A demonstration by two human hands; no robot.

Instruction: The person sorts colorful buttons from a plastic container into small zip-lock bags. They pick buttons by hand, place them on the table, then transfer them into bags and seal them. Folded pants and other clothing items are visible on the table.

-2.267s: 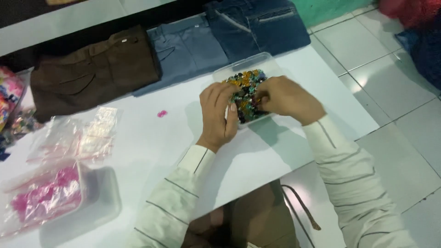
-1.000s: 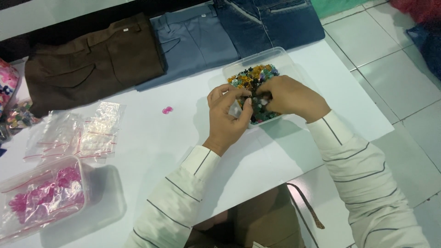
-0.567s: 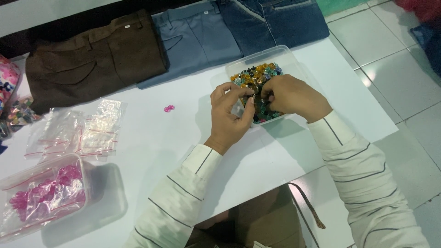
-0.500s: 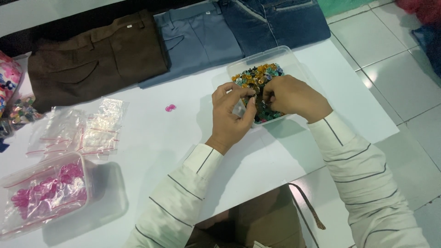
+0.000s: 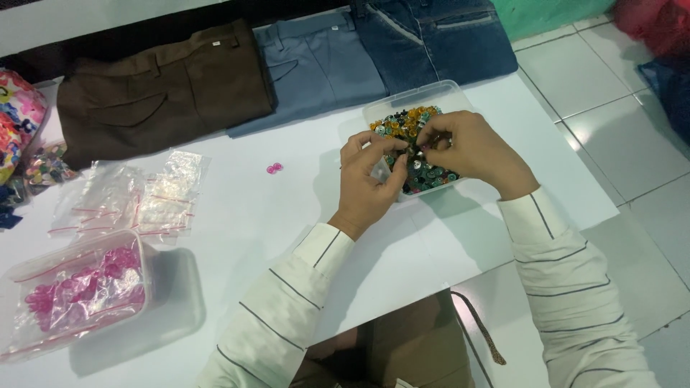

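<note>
A clear plastic box [image 5: 438, 92] full of small multicoloured beads [image 5: 404, 121] sits on the white table [image 5: 287, 215] at the far right. My left hand [image 5: 368, 179] hovers over the box's near left side, holding a small clear plastic bag [image 5: 384, 169] between fingers and thumb. My right hand [image 5: 471, 151] is over the beads, its fingertips pinched together on some beads right next to the left hand's fingers. Both arms wear white sleeves with thin dark stripes.
Three folded pairs of trousers lie along the far edge: brown [image 5: 158, 93], grey-blue [image 5: 316, 68], dark denim [image 5: 431, 36]. Empty small clear bags [image 5: 136, 194] lie at left. A clear box of pink beads [image 5: 72, 291] stands at the near left. One pink bead [image 5: 274, 168] lies loose.
Both hands have stayed over the bead box, working close together; the right fingers have shifted slightly towards the left hand. The view has drifted a little.
</note>
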